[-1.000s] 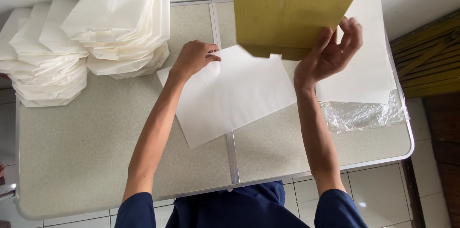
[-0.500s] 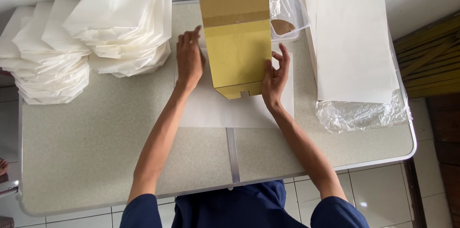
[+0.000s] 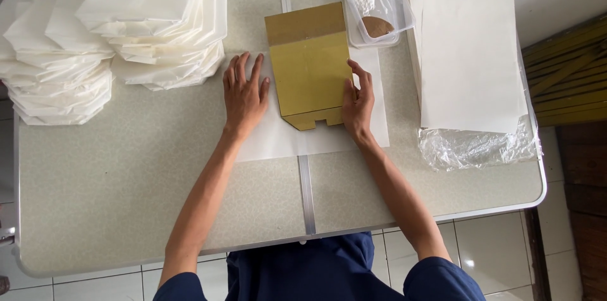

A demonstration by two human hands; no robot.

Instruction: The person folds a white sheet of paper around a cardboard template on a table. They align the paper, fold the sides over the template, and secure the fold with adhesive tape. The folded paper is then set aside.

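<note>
**Thin card on thinner paper**

The cardboard template [image 3: 310, 70] lies flat between both hands on a white sheet [image 3: 284, 140]. Left hand [image 3: 245, 95] spread flat on the sheet; right hand [image 3: 357, 104], fingers open, steadies the card's edge. Both look light; the card stiff, best gripped by its edges, the sheet limp and slippery.

**Even daylight, sharp picture**

Soft, bright light fills the scene, and the table [image 3: 126, 200] shows its speckle clearly. Only faint shadows hug the left hand [image 3: 243, 95] and the forearms. The white paper stack [image 3: 468, 48] right of the table's centre seam nearly washes out. The table's edges bow slightly towards the corners.
</note>
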